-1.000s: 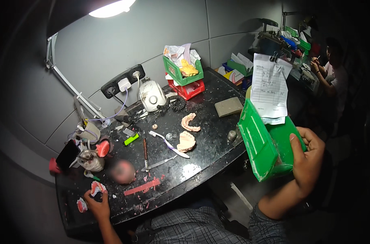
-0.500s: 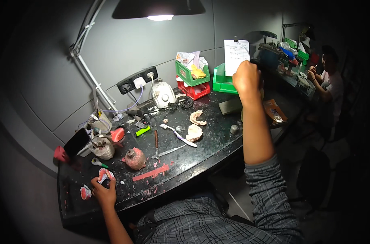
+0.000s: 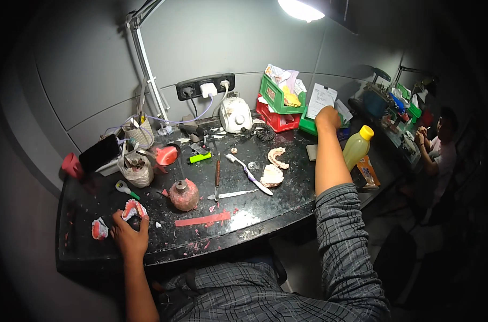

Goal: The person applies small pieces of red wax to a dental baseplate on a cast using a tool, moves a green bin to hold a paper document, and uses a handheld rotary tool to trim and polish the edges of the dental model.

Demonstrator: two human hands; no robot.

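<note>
At the table's left end, my left hand [image 3: 130,237] has its thumb and fingers closed around the sides of a dental model with pink wax [image 3: 132,208], which rests on the tabletop. A second pink-and-white model piece [image 3: 99,229] lies to the left of that hand. My right arm reaches far out to the right. There my right hand [image 3: 328,118] is closed at the lower part of a white paper slip [image 3: 322,101]; its fingertips are hidden. The slip stands tilted at a green bin [image 3: 307,124], mostly covered by the hand and paper.
A spirit burner [image 3: 184,195], a pink wax strip [image 3: 203,219], a wax knife [image 3: 217,177] and a toothbrush [image 3: 250,175] lie mid-table. Plaster models [image 3: 272,175] are beyond. Stacked bins [image 3: 280,102] stand at the back; a yellow-capped bottle [image 3: 357,147] is beside my right forearm. Another person [image 3: 442,139] sits far right.
My right hand has come down with the paper slip toward the green bin. The bottle now shows beside my forearm. My left hand stays at the model; the whole view has shifted.
</note>
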